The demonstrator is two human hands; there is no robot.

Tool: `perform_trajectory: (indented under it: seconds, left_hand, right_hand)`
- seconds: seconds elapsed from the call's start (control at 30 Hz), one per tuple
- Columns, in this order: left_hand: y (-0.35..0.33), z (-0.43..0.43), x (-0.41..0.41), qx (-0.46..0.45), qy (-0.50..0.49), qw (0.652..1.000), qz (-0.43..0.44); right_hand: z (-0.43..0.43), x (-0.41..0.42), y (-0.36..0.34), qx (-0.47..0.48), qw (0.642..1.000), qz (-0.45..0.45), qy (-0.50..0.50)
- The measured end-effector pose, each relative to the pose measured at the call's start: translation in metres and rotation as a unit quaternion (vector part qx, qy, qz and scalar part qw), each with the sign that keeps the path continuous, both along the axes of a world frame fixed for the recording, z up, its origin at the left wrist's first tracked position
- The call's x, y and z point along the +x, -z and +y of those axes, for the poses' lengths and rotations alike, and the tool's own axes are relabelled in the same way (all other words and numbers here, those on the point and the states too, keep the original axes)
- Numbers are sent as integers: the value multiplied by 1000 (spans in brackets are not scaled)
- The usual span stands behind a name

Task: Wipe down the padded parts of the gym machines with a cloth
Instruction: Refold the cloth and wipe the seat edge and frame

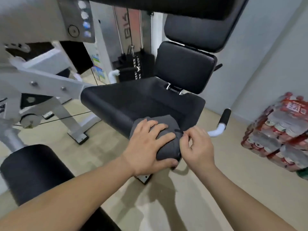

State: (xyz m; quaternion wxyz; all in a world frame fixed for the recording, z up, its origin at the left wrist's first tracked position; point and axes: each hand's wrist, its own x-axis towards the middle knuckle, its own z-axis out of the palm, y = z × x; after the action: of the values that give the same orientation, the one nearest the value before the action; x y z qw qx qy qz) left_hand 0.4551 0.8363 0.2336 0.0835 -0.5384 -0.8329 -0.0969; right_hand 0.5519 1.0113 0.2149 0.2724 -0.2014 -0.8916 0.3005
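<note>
A dark grey cloth (168,147) is draped over the front edge of the machine's black padded seat (133,100). My left hand (148,144) lies flat on top of the cloth, fingers spread, thumb curled under its lower edge. My right hand (196,147) pinches the cloth's right edge between thumb and fingers. Behind the seat rise the black back pad (185,65) and a second pad (200,32) above it. A black roller pad (33,172) sits at lower left.
White machine frame (50,84) and weight stack (136,67) stand to the left and behind. A white handle with a black grip (223,120) sticks out right of the seat. Shrink-wrapped packs of bottles (280,134) are stacked by the right wall. Beige floor lies below.
</note>
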Motion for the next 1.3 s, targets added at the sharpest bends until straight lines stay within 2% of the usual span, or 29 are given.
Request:
perform_trajectory:
  seconds: [0.17,0.3,0.4,0.5,0.57,0.6,0.67,0.73,0.83,0.93,1.0,1.07,1.13,1.2,1.3]
  left_hand:
    - [32,4,-17,110,46,989,90]
    - [37,-16,-48,139,62,981,120]
    - [52,-48,-94,174,-85,977,90]
    - [56,-36,-85,245,-252,936,-10]
    - [59,-10,-46,290,-261,921,-15]
    - [63,0,-24,300,-214,930,-2]
    - [68,5,7,286,-84,954,18]
    - [66,-2,5,246,19,968,53]
    - [54,-18,-37,163,88,975,123]
    - [50,-49,-90,179,12,981,76]
    - [53,-69,-116,221,-128,967,9]
    - [57,-70,-115,243,-258,934,-43]
    - [62,-66,-99,249,-249,933,-69]
    - [70,-75,-97,230,-178,954,-75]
    - [67,-109,-139,168,-139,976,-16]
  right_hand:
    - [6,-15,20,-12,996,80,-29]
    - [-1,-12,27,-32,994,101,-22]
    - [-10,-11,29,-46,995,90,-7]
    - [-15,-10,24,-40,997,70,7]
    - [-15,-9,21,-43,997,67,12]
    - [-14,-9,22,-44,996,69,16]
    - [-12,-8,22,-34,996,76,16]
    - [-9,-9,20,-17,998,63,10]
    - [-8,-11,-1,36,998,-43,16]
    - [-18,-16,-30,134,976,-164,46]
    - [-35,-28,-44,134,980,-147,10]
    - [-57,-49,-49,102,986,-121,-57]
    - [-76,-74,-50,92,980,-144,-101]
    - [-91,-97,-52,120,969,-189,-109]
    - [-107,-124,-56,169,952,-223,-124]
